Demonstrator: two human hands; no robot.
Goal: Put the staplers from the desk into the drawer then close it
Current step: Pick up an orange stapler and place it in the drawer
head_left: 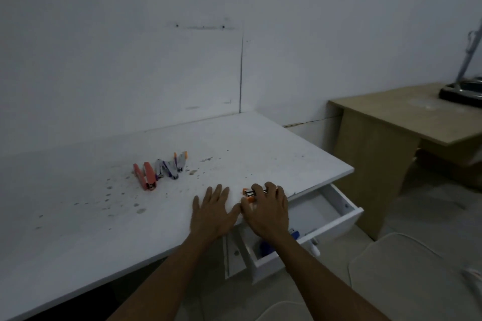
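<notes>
Several staplers lie in a row on the white desk [130, 216]: a pink one [149, 176], a purple-and-silver one [167, 169] and an orange-tipped silver one [180, 161]. Near the desk's right front edge my right hand [268, 210] is shut on an orange-and-silver stapler [249, 194], fingers curled over it. My left hand [212, 210] lies flat on the desk just left of it, fingers spread, holding nothing. Below the right hand the white drawer [336, 219] stands pulled out, with a blue object [267, 246] inside.
A wooden side table [391, 122] stands at the right with a dark lamp base [461, 91] on it. A pale chair seat [407, 268] sits at the lower right, close to the drawer front. Dark stains mark the desk top.
</notes>
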